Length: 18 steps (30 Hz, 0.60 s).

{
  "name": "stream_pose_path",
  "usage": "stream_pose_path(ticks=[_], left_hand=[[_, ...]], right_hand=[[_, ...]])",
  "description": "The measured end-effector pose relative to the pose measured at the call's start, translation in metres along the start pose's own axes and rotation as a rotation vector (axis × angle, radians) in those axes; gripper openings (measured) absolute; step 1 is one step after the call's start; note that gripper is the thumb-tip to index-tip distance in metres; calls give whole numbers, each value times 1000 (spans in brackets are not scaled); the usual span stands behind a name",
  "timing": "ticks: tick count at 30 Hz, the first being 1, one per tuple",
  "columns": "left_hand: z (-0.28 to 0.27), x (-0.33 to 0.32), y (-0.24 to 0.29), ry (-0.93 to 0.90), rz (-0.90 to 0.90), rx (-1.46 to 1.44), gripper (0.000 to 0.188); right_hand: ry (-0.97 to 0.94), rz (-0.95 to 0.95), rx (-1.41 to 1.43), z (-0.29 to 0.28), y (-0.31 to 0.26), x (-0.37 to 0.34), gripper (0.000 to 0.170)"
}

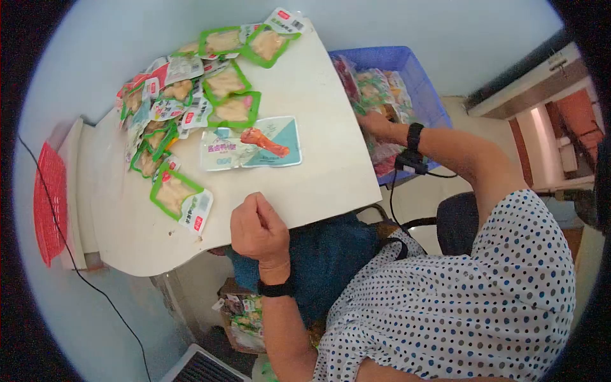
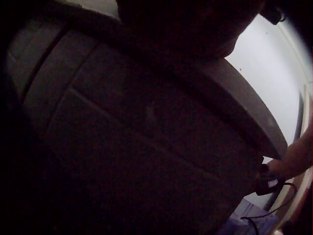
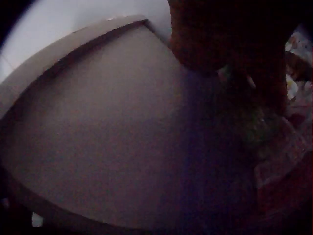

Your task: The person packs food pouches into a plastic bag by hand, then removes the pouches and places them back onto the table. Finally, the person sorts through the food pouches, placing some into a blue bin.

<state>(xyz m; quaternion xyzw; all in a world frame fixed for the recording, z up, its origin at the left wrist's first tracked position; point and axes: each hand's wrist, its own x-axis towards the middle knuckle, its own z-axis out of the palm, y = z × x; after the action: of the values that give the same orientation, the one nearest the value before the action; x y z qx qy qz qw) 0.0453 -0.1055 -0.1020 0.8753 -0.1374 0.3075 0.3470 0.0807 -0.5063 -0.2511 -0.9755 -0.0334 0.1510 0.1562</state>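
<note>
A dotted shirt (image 1: pixel 445 299) filled the lower right of the head view. Just left of centre, the left hand (image 1: pixel 258 228) was at the table's (image 1: pixel 331 181) edge, its fingers curled in, well apart from the right hand (image 1: pixel 380 125). A single green-edged packet (image 1: pixel 175 194) lay tilted to its left; just above it, mid-frame, a flat teal-and-white packet (image 1: pixel 251 143) showed a printed drumstick. At upper right, the right hand reached into a blue basket (image 1: pixel 429 95) among bagged packets (image 1: pixel 375 89); whether its fingers gripped anything could not be told. Toward the upper left, more packets (image 1: pixel 175 92) lay heaped, overlapping, near the wall (image 1: pixel 159 32).
</note>
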Motion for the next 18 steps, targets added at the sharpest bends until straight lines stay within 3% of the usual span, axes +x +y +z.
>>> stream_pose_path(ticks=[3,5,6,8,9,13,15,18], left_hand=[[-7,0,3,-24,-3,-4,6],[-8,-2,-4,-41,4,-20,6],[-1,-4,-10,39,40,-84,5],[-2,-3,-11,42,33,-88,5],[-2,-2,-11,45,33,-92,5],[-4,-3,-10,97,68,-106,6],[3,-6,-17,111,88,-101,5],[9,-8,-20,120,100,-102,5]], right_hand=[[9,6,-68,9,-7,-3,34],[42,5,-73,26,19,-1,22],[111,57,-71,64,70,14,25],[92,-226,-410,45,58,13,28],[-176,-66,-432,27,47,19,31],[-12,463,2,-53,-50,-10,34],[66,488,-1,-62,-50,-3,35],[238,378,-70,-81,-36,16,39]])
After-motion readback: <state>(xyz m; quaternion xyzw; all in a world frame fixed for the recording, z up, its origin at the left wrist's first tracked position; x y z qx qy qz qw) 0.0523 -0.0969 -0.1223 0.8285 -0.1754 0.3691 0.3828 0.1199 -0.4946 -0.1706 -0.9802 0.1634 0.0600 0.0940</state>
